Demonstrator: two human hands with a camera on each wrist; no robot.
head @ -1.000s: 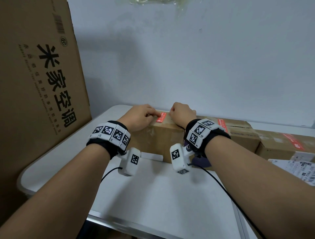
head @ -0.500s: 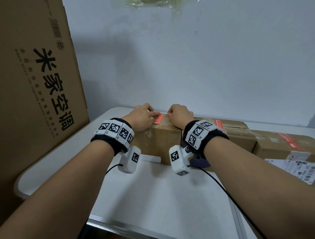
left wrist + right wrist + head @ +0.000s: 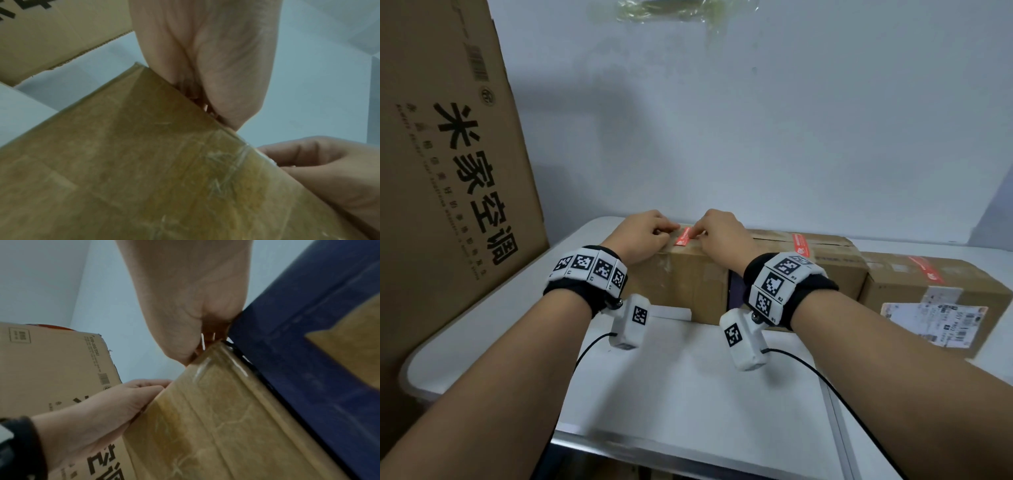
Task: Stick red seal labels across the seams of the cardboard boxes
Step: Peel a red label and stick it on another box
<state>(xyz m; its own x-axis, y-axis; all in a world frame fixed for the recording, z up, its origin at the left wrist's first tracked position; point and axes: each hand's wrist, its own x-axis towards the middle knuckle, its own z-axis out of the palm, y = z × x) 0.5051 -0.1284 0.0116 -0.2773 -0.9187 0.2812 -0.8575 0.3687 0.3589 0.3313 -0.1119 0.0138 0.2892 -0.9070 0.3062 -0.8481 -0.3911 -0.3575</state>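
Note:
A red seal label lies across the top front edge of the leftmost cardboard box on the white table. My left hand rests on the box top with curled fingers, its fingertips on the label's far left end. My right hand is curled too, and its fingertips touch the label's right side. The wrist views show only each palm heel at the box edge, my left hand and my right hand; the fingers are hidden behind the box. The middle box and the right box each carry a red label.
A tall printed carton stands against the table's left side. The three boxes line the back by the wall. A white shipping slip is stuck on the right box. Black cables trail over the table toward me.
Both hands have drawn closer together over the label. The left index finger, stretched toward it a second ago, is now curled in.

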